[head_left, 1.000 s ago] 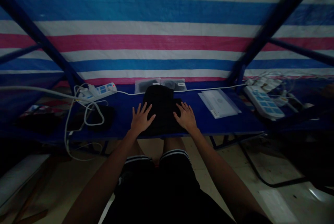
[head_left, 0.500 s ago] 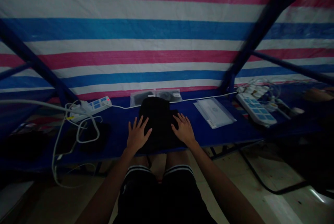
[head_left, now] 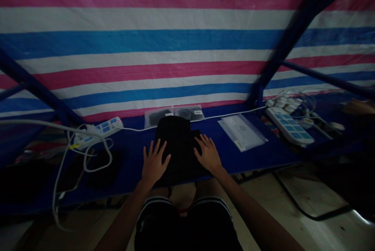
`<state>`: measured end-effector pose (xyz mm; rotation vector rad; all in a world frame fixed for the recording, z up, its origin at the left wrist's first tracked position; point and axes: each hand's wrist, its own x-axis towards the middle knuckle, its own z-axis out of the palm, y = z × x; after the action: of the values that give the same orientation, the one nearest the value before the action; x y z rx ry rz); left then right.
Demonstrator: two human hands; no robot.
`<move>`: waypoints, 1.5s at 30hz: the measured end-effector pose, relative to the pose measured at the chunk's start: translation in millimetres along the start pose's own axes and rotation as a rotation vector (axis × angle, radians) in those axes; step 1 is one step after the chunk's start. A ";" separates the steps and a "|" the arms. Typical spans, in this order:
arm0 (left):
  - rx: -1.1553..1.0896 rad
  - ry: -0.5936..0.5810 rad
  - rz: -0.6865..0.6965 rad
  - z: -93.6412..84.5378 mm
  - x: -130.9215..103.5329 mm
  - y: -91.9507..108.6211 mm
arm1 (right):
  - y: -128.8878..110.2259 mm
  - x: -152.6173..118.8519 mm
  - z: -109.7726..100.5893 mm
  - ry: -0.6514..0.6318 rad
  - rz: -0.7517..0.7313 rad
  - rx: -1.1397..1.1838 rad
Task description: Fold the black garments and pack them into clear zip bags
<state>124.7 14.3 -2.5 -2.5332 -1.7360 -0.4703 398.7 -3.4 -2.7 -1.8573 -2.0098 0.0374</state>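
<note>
A folded black cloth item (head_left: 177, 147), perhaps a garment, lies on the blue table (head_left: 131, 157) in front of me; its exact kind is lost in the dark. My left hand (head_left: 154, 163) rests flat at its left edge with fingers spread. On the opposite side, my right hand (head_left: 208, 154) lies over the right edge, fingers also apart. Neither hand grips anything. Behind the cloth are clear plastic packets (head_left: 183, 113) with dark contents and white labels.
Right of the cloth lies a clear plastic sleeve (head_left: 242, 130). Power strips stand at left (head_left: 104, 128) and right (head_left: 290, 126), with white cables around them. Blue frame posts (head_left: 258, 87) rise at the back before a striped sheet (head_left: 164, 40). Another person's hand (head_left: 359, 107) shows far right.
The view has tilted slightly, so the table sits a little lower in the picture. Both hands stay flat at the edges of the black cloth, which keeps its shape.
</note>
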 end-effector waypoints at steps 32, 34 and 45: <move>-0.018 -0.048 -0.025 -4.4 0.0 3.2 | 3.6 -0.4 2.5 0.026 0.007 0.081; -0.026 -0.055 -0.013 -5.2 -0.7 2.4 | 3.9 -0.8 1.7 0.034 0.003 0.078; -0.185 -0.019 0.024 -7.9 -0.9 -2.1 | 9.8 -0.1 0.6 0.083 0.016 0.259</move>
<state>120.7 12.7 4.5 -2.6864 -1.7429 -0.6359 407.8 -2.2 -6.1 -1.6835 -1.8381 0.2111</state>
